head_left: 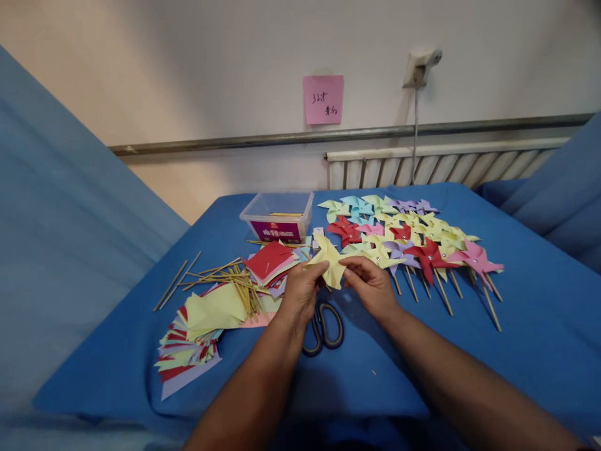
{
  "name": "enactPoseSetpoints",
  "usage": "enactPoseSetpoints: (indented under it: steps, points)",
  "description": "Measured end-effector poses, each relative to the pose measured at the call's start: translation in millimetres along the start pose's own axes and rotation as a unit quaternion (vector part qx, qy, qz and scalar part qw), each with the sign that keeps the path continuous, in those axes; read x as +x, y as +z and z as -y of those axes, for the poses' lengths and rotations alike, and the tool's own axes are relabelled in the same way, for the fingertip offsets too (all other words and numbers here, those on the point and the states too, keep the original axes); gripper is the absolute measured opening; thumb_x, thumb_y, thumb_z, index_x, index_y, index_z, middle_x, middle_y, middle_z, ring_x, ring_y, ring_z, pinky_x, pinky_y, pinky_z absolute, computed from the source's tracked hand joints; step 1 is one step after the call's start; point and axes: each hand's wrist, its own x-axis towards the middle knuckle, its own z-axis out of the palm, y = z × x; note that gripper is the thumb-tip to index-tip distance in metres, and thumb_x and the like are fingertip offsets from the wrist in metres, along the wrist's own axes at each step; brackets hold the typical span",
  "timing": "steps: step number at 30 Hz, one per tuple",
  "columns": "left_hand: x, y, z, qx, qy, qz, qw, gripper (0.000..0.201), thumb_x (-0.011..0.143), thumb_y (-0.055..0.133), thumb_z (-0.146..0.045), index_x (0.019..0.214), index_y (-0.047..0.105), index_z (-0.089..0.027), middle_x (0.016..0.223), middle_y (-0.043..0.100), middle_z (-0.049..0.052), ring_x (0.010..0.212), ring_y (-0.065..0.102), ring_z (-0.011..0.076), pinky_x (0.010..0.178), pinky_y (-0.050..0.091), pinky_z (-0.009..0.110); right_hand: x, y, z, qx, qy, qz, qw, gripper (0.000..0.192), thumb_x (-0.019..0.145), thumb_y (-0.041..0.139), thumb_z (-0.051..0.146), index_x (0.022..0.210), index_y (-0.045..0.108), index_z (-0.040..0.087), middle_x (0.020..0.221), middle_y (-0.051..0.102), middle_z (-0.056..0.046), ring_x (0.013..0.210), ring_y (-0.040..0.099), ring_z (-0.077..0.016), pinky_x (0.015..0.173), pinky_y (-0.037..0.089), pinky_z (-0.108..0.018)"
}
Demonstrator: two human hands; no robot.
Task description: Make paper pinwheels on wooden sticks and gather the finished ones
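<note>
I hold a folded yellow paper pinwheel [330,260] over the middle of the blue worktop [526,326], my left hand [300,293] and right hand [370,283] both pinching it. Scissors [323,327] lie beneath; finished pinwheels [413,241] cover the far right.

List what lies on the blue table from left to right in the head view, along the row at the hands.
Loose wooden sticks → paper squares → left hand → yellow folded paper → right hand → finished pinwheels.
</note>
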Motion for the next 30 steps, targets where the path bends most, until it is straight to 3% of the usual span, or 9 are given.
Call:
enactPoseSetpoints:
  steps: [7,11,18,26,30]
  points:
    - [-2.5,0.9,-1.9,0.005,-0.018,0.018,1.0,0.03,0.057,0.081,-0.026,0.08,0.069,-0.01,0.069,0.067,0.005,0.059,0.059,0.0138,0.059,0.045,0.026,2.5,-9.7,3.3,-0.086,-0.048,0.038,0.994,0.024,0.082,0.064,0.028,0.105,0.071,0.027,0.071,0.061,0.001,0.063,0.056,-0.0146,0.063,0.046,-0.029]
    - [-4.5,2.1,-6.3,-0.009,-0.037,0.015,0.999,0.029,0.054,0.082,-0.025,0.076,0.069,-0.01,0.067,0.067,0.004,0.058,0.059,0.0132,0.059,0.046,0.026,3.8,-14.1,11.9,-0.161,-0.103,0.073,0.979,0.019,0.081,0.064,0.023,0.097,0.074,0.028,0.075,0.062,0.0,0.067,0.056,-0.0157,0.069,0.047,-0.031]
    - [-7.5,3.4,-9.6,-0.02,-0.045,0.043,0.998,0.027,0.055,0.082,-0.022,0.077,0.071,-0.011,0.07,0.069,0.004,0.061,0.061,0.0144,0.063,0.048,0.027,10.0,-21.4,21.0,-0.196,-0.128,0.097,0.967,0.012,0.081,0.067,0.028,0.091,0.075,0.028,0.071,0.059,-0.001,0.068,0.054,-0.0168,0.064,0.043,-0.03]
    - [-3.8,1.5,-3.2,0.006,-0.049,0.062,0.997,0.026,0.056,0.081,-0.023,0.075,0.068,-0.01,0.064,0.063,0.002,0.055,0.056,0.0121,0.059,0.045,0.026,8.7,-17.1,6.8,-0.137,-0.042,0.036,0.989,0.015,0.081,0.068,0.033,0.07,0.069,0.022,0.068,0.06,0.0,0.065,0.052,-0.0153,0.061,0.041,-0.028]
    - [-2.8,1.6,1.0,0.017,-0.045,0.069,0.996,0.026,0.056,0.081,-0.022,0.075,0.069,-0.01,0.063,0.063,0.002,0.054,0.054,0.0117,0.061,0.045,0.028,7.5,-12.8,1.8,-0.127,-0.046,-0.006,0.991,0.015,0.08,0.067,0.03,0.068,0.065,0.022,0.081,0.062,-0.002,0.069,0.054,-0.0146,0.061,0.042,-0.027]
